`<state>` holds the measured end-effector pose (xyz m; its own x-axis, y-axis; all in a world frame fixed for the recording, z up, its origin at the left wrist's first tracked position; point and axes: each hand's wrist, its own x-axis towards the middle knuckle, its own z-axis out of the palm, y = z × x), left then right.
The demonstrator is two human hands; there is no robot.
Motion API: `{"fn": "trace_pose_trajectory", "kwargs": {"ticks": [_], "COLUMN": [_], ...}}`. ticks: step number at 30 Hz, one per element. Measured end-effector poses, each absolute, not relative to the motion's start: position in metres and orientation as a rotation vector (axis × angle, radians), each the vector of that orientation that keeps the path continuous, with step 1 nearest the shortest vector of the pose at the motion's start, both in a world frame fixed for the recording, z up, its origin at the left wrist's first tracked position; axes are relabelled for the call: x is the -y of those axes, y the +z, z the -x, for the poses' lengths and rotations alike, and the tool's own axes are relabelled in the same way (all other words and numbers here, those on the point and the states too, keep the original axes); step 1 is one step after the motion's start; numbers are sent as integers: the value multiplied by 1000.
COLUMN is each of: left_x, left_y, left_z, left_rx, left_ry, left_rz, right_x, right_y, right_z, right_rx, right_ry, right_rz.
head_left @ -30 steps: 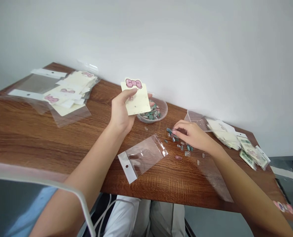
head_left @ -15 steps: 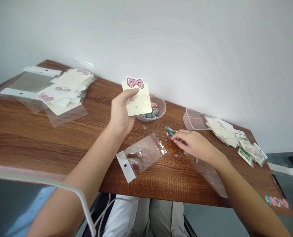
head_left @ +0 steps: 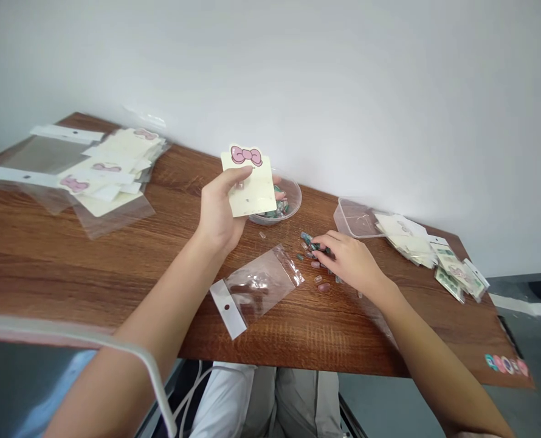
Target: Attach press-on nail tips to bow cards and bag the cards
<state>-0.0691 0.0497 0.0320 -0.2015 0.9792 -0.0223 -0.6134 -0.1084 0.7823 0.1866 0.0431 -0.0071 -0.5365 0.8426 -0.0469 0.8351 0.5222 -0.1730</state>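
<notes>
My left hand (head_left: 218, 210) is closed on a cream display card (head_left: 254, 191), its pink bow print at the top. The thumb lies across the card's front, beside a small clear piece; the other fingers are behind. Below and to the right, my right hand (head_left: 350, 258) reaches into a loose pile of false nails (head_left: 306, 237), small glossy teal, pink and clear pieces. Its fingertips close around a dark teal one, partly hidden. A clear plastic bag (head_left: 265, 280) with a white hanging header lies flat between my forearms. Behind the card stands a clear round bowl (head_left: 296, 198) with more nails.
Bow cards (head_left: 129, 146) and clear bags (head_left: 47, 152) are heaped at the left. Toward the right stand a clear rectangular tub (head_left: 357, 219), a stack of cards (head_left: 402, 234) and filled packets (head_left: 457, 267). A white bar (head_left: 70, 328) crosses the lower left; the wall borders the table's back.
My right hand has shifted slightly up and left within the pile, uncovering more nails near the front. The card stays in my left hand, and the whole view has moved slightly.
</notes>
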Motion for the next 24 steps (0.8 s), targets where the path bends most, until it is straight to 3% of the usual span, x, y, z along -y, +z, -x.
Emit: {"fn": "trace_pose_trajectory", "kwargs": {"ticks": [17, 24], "left_x": [-49, -48], "left_y": [30, 31], "left_z": [69, 69], "left_rx": [-779, -793], "left_ry": [1624, 1604], "left_rz": [-642, -637], "right_x": [-52, -52], "right_y": [-18, -18], "right_z": [-187, -190], "right_rx": [2853, 2831], "right_ry": [-14, 44], "right_rz": [1353, 1286]}}
